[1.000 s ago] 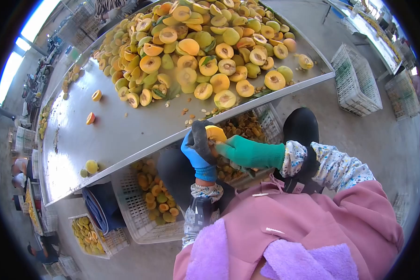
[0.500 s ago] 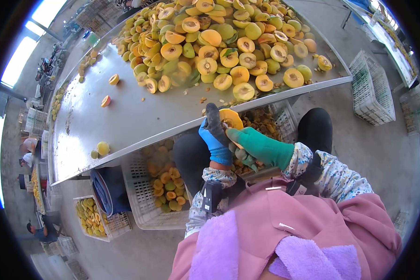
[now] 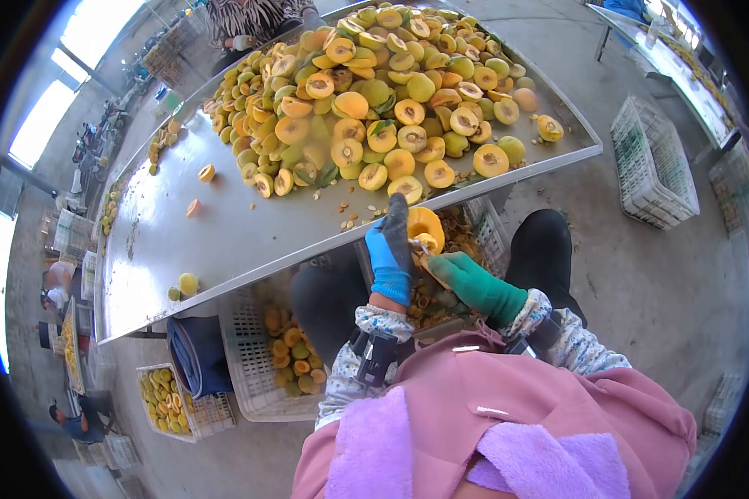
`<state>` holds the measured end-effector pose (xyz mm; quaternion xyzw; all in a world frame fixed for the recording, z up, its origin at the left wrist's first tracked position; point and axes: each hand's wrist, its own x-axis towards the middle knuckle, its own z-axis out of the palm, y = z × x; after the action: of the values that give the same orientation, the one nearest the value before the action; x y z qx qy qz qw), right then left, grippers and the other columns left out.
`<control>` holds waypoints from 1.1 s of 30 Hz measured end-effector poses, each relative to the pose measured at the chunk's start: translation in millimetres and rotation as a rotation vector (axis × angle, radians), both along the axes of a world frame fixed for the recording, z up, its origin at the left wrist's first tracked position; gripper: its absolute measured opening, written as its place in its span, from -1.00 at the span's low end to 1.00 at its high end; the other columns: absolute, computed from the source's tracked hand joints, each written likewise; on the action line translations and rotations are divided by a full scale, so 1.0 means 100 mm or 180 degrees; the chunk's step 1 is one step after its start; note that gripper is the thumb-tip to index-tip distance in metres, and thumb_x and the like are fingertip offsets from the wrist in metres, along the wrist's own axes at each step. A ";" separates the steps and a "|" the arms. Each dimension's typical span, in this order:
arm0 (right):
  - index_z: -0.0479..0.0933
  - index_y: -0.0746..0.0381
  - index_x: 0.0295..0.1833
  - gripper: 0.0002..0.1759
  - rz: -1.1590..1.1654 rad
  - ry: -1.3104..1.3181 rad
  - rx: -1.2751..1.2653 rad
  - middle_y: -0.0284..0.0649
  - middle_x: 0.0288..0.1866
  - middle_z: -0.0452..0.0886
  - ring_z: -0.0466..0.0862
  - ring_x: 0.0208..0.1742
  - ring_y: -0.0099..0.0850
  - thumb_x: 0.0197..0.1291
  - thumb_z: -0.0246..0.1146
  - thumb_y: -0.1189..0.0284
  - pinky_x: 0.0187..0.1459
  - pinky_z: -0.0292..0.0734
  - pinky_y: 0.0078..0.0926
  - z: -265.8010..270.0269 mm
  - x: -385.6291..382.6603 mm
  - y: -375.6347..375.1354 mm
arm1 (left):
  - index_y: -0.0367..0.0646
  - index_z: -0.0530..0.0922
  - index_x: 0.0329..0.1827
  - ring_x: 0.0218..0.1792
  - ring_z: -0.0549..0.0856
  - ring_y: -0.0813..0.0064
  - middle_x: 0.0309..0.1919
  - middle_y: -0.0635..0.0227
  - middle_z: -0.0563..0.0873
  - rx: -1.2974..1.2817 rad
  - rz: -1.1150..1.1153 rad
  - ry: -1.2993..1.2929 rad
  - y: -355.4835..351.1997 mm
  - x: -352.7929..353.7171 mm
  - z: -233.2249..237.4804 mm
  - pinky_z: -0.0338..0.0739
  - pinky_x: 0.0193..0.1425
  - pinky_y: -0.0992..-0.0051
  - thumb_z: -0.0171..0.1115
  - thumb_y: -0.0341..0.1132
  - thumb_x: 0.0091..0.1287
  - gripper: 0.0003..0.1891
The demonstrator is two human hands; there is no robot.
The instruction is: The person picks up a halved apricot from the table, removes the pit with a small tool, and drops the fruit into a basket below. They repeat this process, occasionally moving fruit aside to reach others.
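Observation:
My left hand (image 3: 393, 254), in a blue glove with dark grey fingers, is closed on a yellow peach half (image 3: 427, 223) just past the table's near edge. The cut side faces me, with a hollow in its middle. My right hand (image 3: 472, 283), in a green glove, is wrapped round a small metal-tipped tool (image 3: 417, 242), most of which the fingers hide. Its tip is at the lower part of the fruit, beside a small lump of pit or flesh (image 3: 427, 242). Beyond my hands, a large pile of peach halves (image 3: 374, 137) lies on the metal table (image 3: 225, 241).
Below my hands stands a crate (image 3: 491, 237) of brown scraps. To its left are a white crate (image 3: 245, 358) of peach halves, a folded blue cloth (image 3: 198, 358) and a smaller filled crate (image 3: 212, 413). Another person (image 3: 245, 21) is across the table. A white crate (image 3: 653, 179) stands right.
The lump in the fruit's hollow now stands out near the tool tip. My right hand has drawn slightly down from the peach half. The whole view has shifted a little.

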<state>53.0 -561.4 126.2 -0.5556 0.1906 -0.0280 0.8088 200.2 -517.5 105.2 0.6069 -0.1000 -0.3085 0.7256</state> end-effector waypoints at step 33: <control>0.57 0.34 -0.09 -0.47 -0.0321 0.0728 -0.1583 0.06 -0.28 0.64 0.65 -0.22 -0.09 0.45 0.03 0.03 -0.07 0.49 -0.18 -0.72 -0.27 -0.45 | -0.26 0.54 0.04 -0.13 0.73 0.11 -0.12 0.00 0.72 0.2363 -0.1064 -0.2951 -0.64 0.72 -0.27 0.60 0.02 0.20 0.34 -0.17 0.22 -0.58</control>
<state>26.3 -606.5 54.2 -0.7264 0.2953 -0.0513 0.6184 272.5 -581.5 78.6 0.8660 -0.3847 -0.1364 0.2887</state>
